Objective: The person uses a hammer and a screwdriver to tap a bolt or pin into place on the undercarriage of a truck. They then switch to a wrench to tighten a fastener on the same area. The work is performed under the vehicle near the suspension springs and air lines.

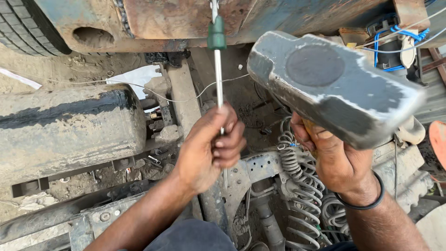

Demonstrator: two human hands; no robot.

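Two hands work under a rusty vehicle body (186,21), hemmed in by a muddy cylindrical tank (65,130) on the left and coiled hoses (297,186) below. The left hand (209,148) has its fingers (230,142) clenched around a thin metal rod (218,76) with a green collar (216,36), held upright against the rusty edge. The right hand (332,160), close beside it, grips the handle of a heavy sledgehammer (334,86), whose head is raised just right of the rod.
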